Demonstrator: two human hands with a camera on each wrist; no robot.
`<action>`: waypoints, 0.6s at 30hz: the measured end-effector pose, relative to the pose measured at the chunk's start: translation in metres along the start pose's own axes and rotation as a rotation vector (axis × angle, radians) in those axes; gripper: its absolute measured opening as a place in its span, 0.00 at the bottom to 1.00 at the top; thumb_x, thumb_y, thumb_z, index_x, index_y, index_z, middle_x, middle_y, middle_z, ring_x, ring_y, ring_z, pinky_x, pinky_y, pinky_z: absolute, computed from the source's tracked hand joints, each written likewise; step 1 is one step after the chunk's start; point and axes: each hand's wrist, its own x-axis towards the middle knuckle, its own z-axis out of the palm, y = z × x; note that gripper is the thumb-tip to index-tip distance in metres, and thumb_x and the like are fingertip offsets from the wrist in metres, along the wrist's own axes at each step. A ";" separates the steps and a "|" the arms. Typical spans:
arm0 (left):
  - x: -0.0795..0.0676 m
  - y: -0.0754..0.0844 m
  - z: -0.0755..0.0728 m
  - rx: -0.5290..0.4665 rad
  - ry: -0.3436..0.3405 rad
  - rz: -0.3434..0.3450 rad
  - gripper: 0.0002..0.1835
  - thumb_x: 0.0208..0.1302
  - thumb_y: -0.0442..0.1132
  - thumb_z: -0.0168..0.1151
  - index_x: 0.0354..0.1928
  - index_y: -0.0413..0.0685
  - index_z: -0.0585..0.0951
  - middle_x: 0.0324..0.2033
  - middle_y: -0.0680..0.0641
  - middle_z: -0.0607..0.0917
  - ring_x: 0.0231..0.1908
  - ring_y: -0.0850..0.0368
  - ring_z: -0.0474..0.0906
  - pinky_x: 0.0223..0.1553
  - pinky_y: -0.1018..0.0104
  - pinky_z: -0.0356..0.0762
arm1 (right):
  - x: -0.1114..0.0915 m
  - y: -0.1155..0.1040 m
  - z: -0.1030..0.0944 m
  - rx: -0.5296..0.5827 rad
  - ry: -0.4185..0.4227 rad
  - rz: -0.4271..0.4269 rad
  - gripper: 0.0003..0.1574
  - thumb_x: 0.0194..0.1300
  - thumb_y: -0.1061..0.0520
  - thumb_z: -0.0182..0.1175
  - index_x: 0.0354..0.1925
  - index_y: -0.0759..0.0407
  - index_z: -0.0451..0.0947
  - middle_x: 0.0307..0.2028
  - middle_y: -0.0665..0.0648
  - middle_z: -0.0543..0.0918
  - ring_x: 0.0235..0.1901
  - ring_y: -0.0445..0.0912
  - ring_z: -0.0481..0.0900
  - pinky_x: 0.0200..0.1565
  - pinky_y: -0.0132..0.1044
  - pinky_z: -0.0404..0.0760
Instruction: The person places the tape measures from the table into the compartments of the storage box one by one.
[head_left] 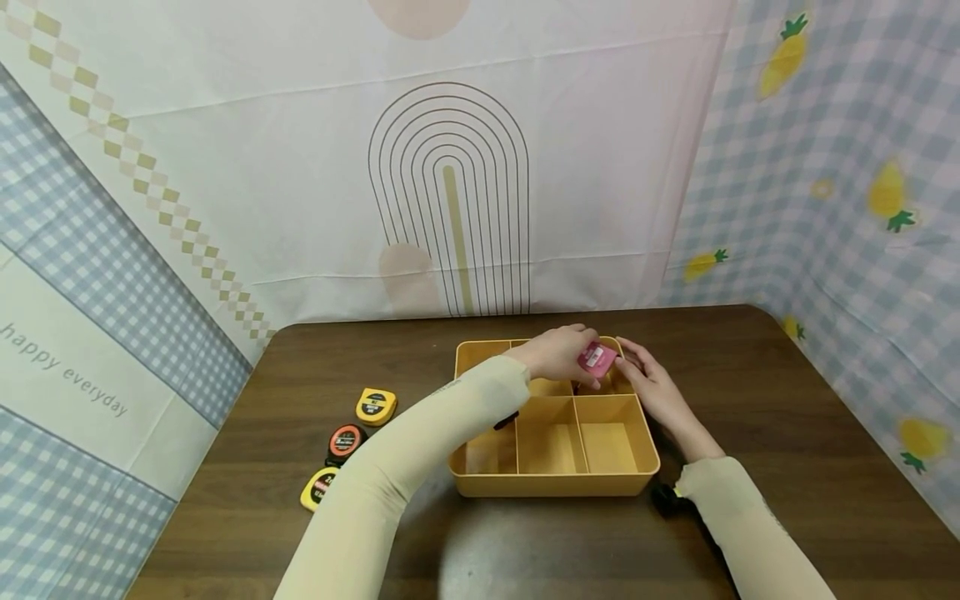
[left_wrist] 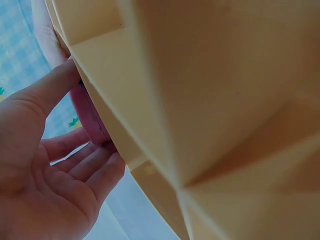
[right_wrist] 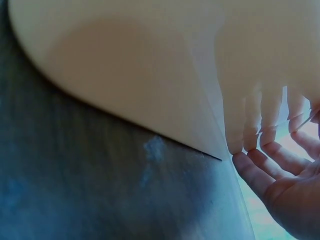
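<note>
My left hand (head_left: pixel 562 354) grips a pink tape measure (head_left: pixel 597 358) with a white label over the back right compartment of a yellow divided box (head_left: pixel 555 485). In the left wrist view, the thumb and fingers close around the pink case (left_wrist: pixel 90 115), which the box wall partly hides. At the box's back right corner, my right hand (head_left: pixel 655 390) rests with its fingers along the outer wall and its thumb close to the pink case. The right wrist view shows those fingers (right_wrist: pixel 260 172) fairly straight, tips against the box side.
On the dark wooden table (head_left: pixel 247 467), left of the box, lie a yellow tape measure (head_left: pixel 376 406), a red and black tape measure (head_left: pixel 346 441) and another yellow tape measure (head_left: pixel 318 488), partly behind the left sleeve. Patterned cloth (head_left: pixel 315 183) hangs behind the table.
</note>
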 end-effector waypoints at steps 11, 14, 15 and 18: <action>0.002 0.003 0.003 -0.010 -0.012 -0.034 0.38 0.62 0.56 0.71 0.68 0.46 0.72 0.59 0.47 0.76 0.47 0.59 0.75 0.49 0.67 0.74 | -0.002 0.000 0.002 -0.019 0.017 -0.001 0.40 0.81 0.43 0.45 0.79 0.60 0.50 0.72 0.72 0.62 0.71 0.62 0.61 0.67 0.60 0.61; 0.003 0.003 0.005 0.008 -0.011 -0.042 0.38 0.61 0.58 0.71 0.68 0.47 0.72 0.60 0.47 0.76 0.47 0.59 0.75 0.49 0.66 0.75 | -0.002 0.000 0.002 -0.012 0.017 0.000 0.40 0.81 0.43 0.45 0.79 0.60 0.50 0.71 0.72 0.63 0.70 0.62 0.61 0.67 0.60 0.62; 0.004 0.003 0.006 0.010 -0.009 -0.044 0.38 0.61 0.58 0.71 0.68 0.47 0.72 0.60 0.47 0.76 0.47 0.59 0.75 0.48 0.67 0.75 | -0.002 0.000 0.002 -0.010 0.017 -0.001 0.40 0.81 0.44 0.45 0.79 0.60 0.50 0.71 0.72 0.63 0.70 0.62 0.62 0.67 0.60 0.63; 0.005 0.003 0.005 0.015 -0.003 -0.044 0.38 0.61 0.58 0.71 0.68 0.48 0.73 0.58 0.48 0.76 0.46 0.60 0.75 0.48 0.67 0.75 | -0.001 0.001 0.001 -0.008 0.021 -0.003 0.39 0.81 0.44 0.46 0.79 0.60 0.50 0.71 0.72 0.64 0.69 0.61 0.63 0.66 0.58 0.64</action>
